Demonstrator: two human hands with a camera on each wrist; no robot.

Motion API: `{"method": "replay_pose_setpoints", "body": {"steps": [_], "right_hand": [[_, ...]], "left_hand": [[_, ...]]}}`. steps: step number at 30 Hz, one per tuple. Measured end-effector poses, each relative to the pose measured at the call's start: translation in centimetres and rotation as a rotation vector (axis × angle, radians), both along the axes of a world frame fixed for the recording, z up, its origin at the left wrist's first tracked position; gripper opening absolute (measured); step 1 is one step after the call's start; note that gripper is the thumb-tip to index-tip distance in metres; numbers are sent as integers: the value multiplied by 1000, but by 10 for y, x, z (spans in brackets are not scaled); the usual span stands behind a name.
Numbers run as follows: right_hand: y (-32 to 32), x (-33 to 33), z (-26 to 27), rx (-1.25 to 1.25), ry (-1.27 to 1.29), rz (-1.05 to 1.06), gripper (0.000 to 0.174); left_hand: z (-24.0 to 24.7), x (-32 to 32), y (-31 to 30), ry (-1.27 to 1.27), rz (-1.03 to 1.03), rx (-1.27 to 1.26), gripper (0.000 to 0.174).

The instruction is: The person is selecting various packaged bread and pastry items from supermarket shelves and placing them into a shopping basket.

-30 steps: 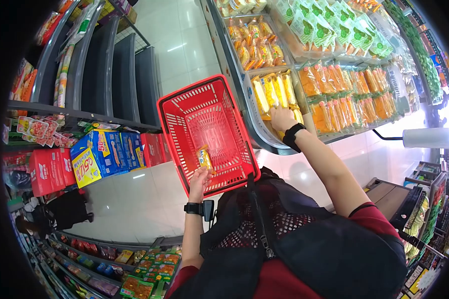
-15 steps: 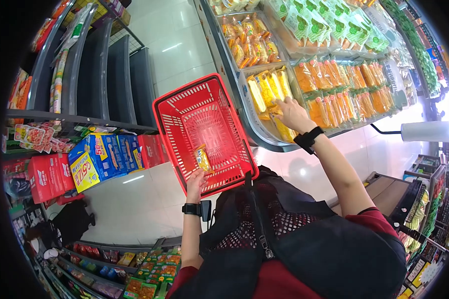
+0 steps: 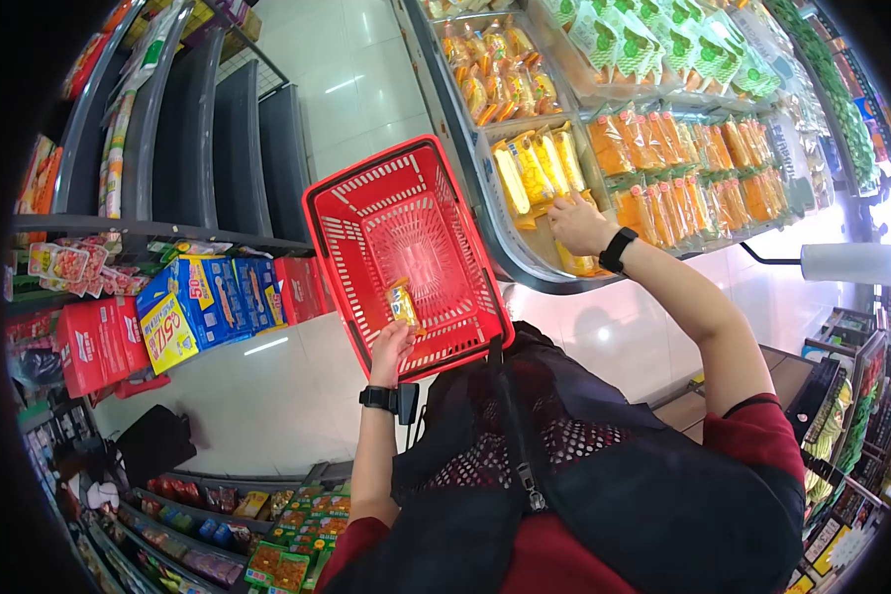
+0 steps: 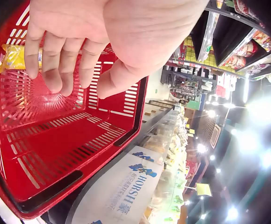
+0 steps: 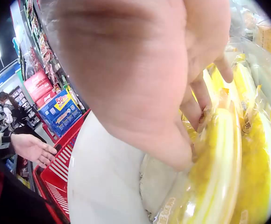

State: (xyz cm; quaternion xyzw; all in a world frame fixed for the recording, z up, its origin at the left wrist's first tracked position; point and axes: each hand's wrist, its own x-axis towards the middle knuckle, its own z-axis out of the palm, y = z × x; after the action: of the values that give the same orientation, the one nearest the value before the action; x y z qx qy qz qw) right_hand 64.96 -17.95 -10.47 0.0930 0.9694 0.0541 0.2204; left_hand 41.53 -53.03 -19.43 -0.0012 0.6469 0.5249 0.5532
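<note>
In the head view my right hand (image 3: 581, 228) is in a bin of long yellow-wrapped breads (image 3: 533, 166). The right wrist view has its thumb and fingers pinching the end of one wrapped bread (image 5: 215, 158), with more of the same lying alongside. My left hand (image 3: 394, 346) hangs over the near side of a red shopping basket (image 3: 339, 247), its fingers loosely bent and holding nothing. Inside the basket lies a small yellow packet (image 3: 402, 302), just beyond those fingertips; in the left wrist view this packet (image 4: 15, 58) shows partly behind the fingers.
Orange-brown wrapped breads (image 3: 653, 213) fill the section to the right, and green-and-white bags (image 3: 614, 45) lie behind. The display's dark rounded edge (image 3: 510, 262) runs beside the basket. Blue boxes (image 3: 213, 302) and dark shelves (image 3: 238, 158) stand on the left.
My right hand has shifted slightly right within the bread bin, uncovering more of the yellow packs at its left. The left hand stays over the basket beside the yellow packet.
</note>
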Motion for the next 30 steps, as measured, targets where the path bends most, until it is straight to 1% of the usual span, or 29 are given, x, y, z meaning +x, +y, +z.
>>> {"method": "replay_pose_setpoints", "body": {"steps": [1, 3, 5, 6, 7, 8, 9, 11, 13, 14, 15, 17, 18, 19, 21, 22, 23, 24, 25, 26, 28, 29, 30], "right_hand": [[-1, 0, 1, -20, -19, 5, 21], [-3, 2, 18, -78, -48, 24, 22], [-6, 11, 27, -312, 300, -100, 23], [-13, 18, 32, -318, 413, -158, 24], [-22, 24, 39, -326, 524, -219, 26], [-28, 28, 50, -370, 568, -307, 26], [-30, 28, 66, -405, 610, -401, 26], [-54, 35, 95, -509, 594, -668, 25], [-71, 54, 90, -515, 625, -722, 24], [-80, 63, 87, -518, 601, -744, 24], [-89, 69, 86, -522, 578, -767, 25], [-103, 77, 86, -562, 513, -842, 24], [-110, 82, 85, -573, 487, -891, 24], [-116, 87, 85, -583, 461, -940, 24], [-126, 99, 84, -558, 421, -985, 24], [-130, 100, 86, -561, 403, -1022, 25], [-133, 102, 89, -565, 384, -1060, 25], [-137, 108, 90, -561, 377, -1059, 25], [-142, 114, 91, -558, 356, -1095, 25], [-144, 119, 91, -555, 339, -1128, 25], [-149, 123, 92, -549, 314, -1140, 25], [-151, 124, 92, -548, 294, -1153, 25], [-152, 125, 91, -556, 289, -1164, 25]], "left_hand": [[-2, 0, 0, -1, 12, -8, 30], [-13, -4, -1, 20, -19, -108, 31], [-31, -6, -1, 51, 21, -113, 33], [-53, -11, -7, 107, -33, -181, 34], [-102, -19, -21, 194, -50, -233, 36], [-107, -20, -21, 130, -41, -202, 42], [-83, -20, -5, 140, -26, -227, 52], [-139, -25, -8, 378, -109, -431, 62], [-156, -20, -3, 578, -187, -513, 48], [-162, -21, 0, 478, -258, -559, 61], [-174, -23, 1, 469, -257, -565, 61], [-199, -22, 10, 477, -386, -767, 76], [-209, -24, 16, 405, -448, -789, 81], [-214, -21, 23, 394, -452, -785, 81], [-217, -12, 37, 505, -360, -904, 77], [-207, -16, 50, 444, -365, -874, 73], [-214, -10, 62, 647, -328, -905, 69], [-218, -5, 66, 581, -321, -928, 67], [-202, -2, 74, 515, -313, -951, 65], [-197, 5, 81, 509, -312, -948, 65], [-195, 17, 89, 575, -327, -1162, 63], [-198, 19, 91, 569, -326, -1159, 63], [-201, 20, 92, 686, -244, -1211, 63]]}}
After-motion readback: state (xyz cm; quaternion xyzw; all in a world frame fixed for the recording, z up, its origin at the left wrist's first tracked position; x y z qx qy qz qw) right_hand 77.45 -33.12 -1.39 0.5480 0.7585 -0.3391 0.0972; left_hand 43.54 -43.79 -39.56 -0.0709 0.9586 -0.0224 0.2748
